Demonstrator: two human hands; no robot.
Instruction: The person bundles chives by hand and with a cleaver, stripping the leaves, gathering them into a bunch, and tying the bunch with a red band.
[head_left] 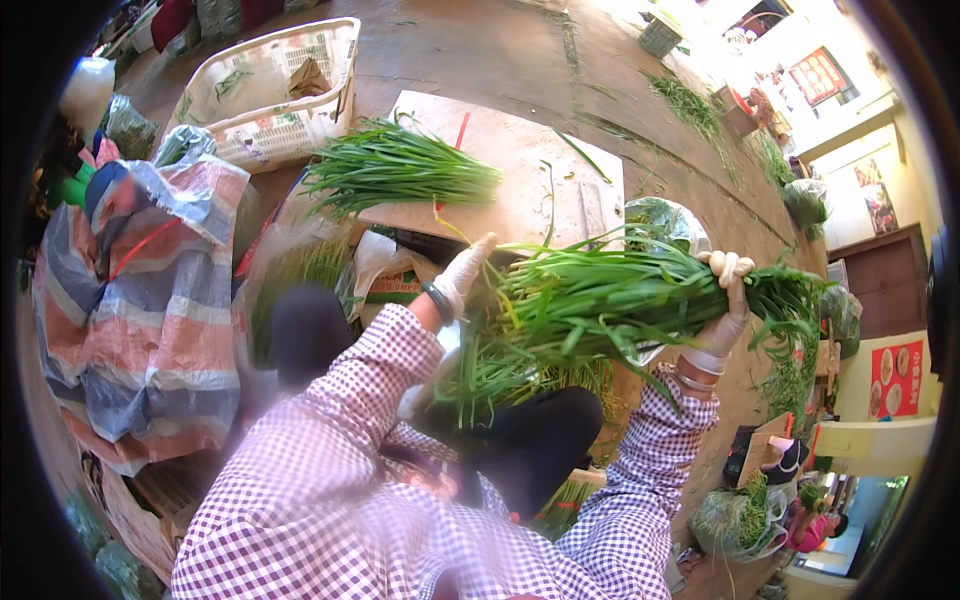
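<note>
A long bunch of green chives (610, 295) stretches across in front of me, above my lap. My right hand (728, 285), in a pale glove, is wrapped round it towards its right end, and the leaf tips hang beyond the fist. At the left end my gloved left hand (464, 274) has its fingers closed by the yellowish strands; part of the fingers is hidden. Another bunch of chives (405, 168) lies on a low white board (545, 120) ahead. Red strips and loose leaves are on that board too. More loose chives (480, 375) hang below the held bunch.
A white plastic crate (335, 75) stands at the far left. Striped woven sheeting (150, 330) covers a pile to my left. Bagged greens (735, 525) sit at the lower right, and more greens (685, 105) lie on the floor at the far right.
</note>
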